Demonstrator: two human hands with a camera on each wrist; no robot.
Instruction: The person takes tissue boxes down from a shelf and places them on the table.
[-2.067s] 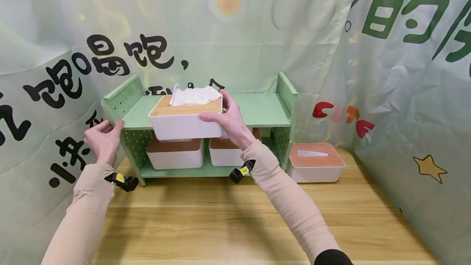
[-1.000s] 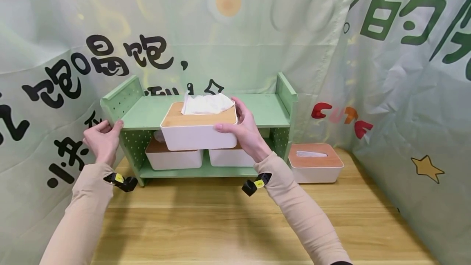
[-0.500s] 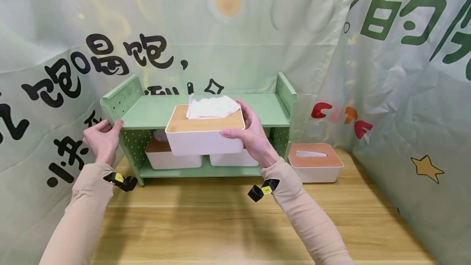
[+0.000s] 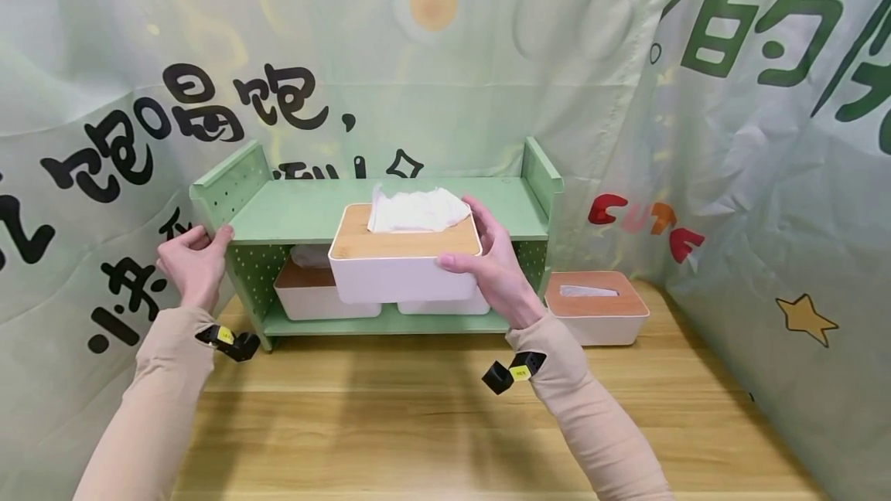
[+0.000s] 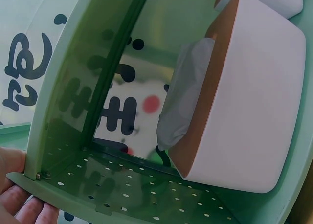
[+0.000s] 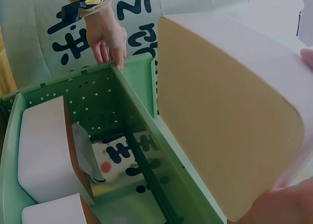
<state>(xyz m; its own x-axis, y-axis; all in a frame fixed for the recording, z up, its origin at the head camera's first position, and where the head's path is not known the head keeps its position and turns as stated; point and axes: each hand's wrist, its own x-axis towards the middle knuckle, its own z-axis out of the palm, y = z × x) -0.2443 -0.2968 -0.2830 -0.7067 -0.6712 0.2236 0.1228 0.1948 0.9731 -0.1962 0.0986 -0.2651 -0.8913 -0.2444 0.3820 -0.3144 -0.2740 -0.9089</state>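
Note:
My right hand [image 4: 497, 269] grips a white tissue box [image 4: 400, 279] with a wood-look lid and a tissue sticking out of its slot. The thumb lies on the box's front; the other fingers go behind its right end. It hangs in the air before the green two-tier shelf [image 4: 299, 211], apart from it; its pale underside shows in the right wrist view. With thumb and fingers, my left hand [image 4: 195, 265] pinches the shelf's front left edge. On the lower tier stand two more tissue boxes, one left [image 4: 323, 305] and one right [image 4: 445, 307], partly hidden by the held box.
Another tissue box [image 4: 595, 328] stands on the wooden table [image 4: 390, 424], close to the shelf's right side. A printed cloth [image 4: 473, 60] hangs behind the shelf and along both sides. The shelf's upper tier has raised end panels [image 4: 543, 176].
My right hand has carried the tissue box from the shelf's upper front to the right, downward and a little toward me. The left hand keeps its hold on the shelf's edge.

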